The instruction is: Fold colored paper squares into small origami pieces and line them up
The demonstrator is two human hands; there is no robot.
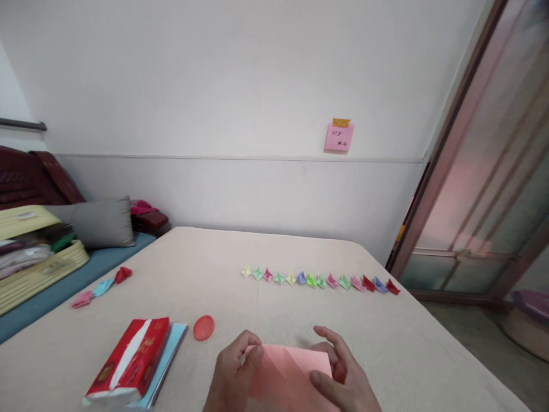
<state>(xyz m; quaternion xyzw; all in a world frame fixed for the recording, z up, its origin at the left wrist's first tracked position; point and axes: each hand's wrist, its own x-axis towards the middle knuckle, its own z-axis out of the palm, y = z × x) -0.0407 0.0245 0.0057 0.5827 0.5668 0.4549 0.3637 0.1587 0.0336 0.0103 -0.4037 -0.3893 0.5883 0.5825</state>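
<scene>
A pink sheet of paper [287, 372] is held up near the table's front edge, with a crease line running across it. My left hand [235, 372] pinches its upper left corner between thumb and fingers. At the right edge, my right hand [343, 372] has its thumb on the front of the sheet and some fingers behind it, the index finger raised. The lower part of the paper runs out of view. Beyond the hands, a row of several small folded paper pieces [311, 280] in mixed colours stretches to the right.
Left on the table [231, 303] lie a red tissue pack [128, 360] on blue paper sheets [165, 360], and a red round lid [203, 328]. Farther left are three folded papers [103, 287]. A pink note [338, 138] is taped to the wall. A yellow case [47, 266] sits beside the table.
</scene>
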